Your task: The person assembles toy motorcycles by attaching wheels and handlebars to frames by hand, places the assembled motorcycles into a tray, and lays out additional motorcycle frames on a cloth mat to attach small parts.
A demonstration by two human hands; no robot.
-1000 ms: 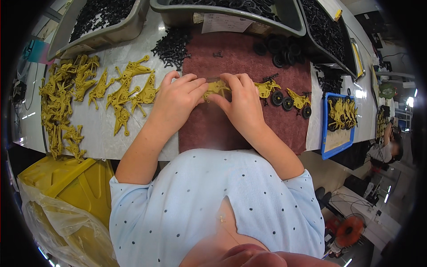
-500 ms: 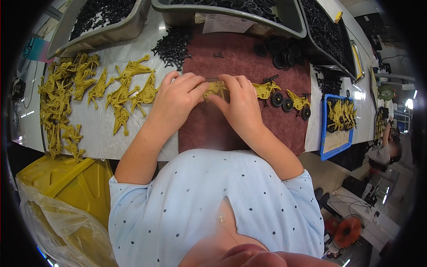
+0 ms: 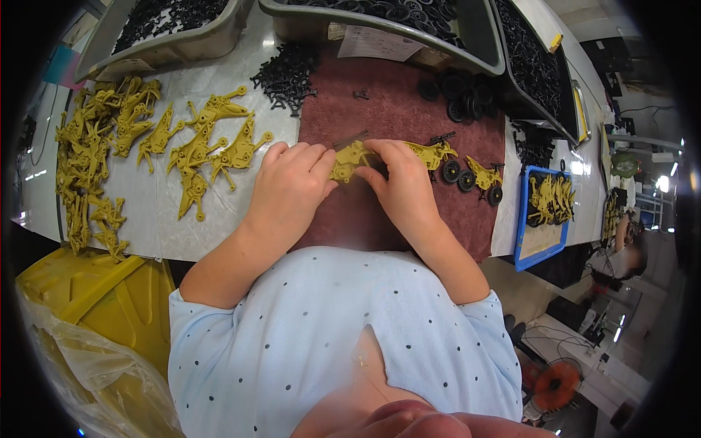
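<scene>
Over the dark red cloth (image 3: 343,230), my left hand (image 3: 290,188) and my right hand (image 3: 403,182) both grip a yellow plastic toy frame (image 3: 346,163). Its left end sits between my left fingers and thumb, its right end in a pinch of my right hand. A thin black piece shows at the frame's far edge; whether it is attached I cannot tell. Right of my right hand lies another yellow frame (image 3: 432,155) with a black part on top. Beyond it is a yellow frame with black wheels (image 3: 483,175). Loose yellow frames (image 3: 196,157) lie left of my left hand.
A heap of yellow frames (image 3: 82,168) covers the far left. Small black parts (image 3: 286,77) and black wheels (image 3: 467,95) lie behind my hands. Grey bins (image 3: 380,20) of black parts stand at the back. At right is a blue tray (image 3: 521,237) with yellow frames.
My hands and the yellow frame have shifted slightly nearer to me. More of the frame now shows between my hands, and the thin black piece shows at its far edge.
</scene>
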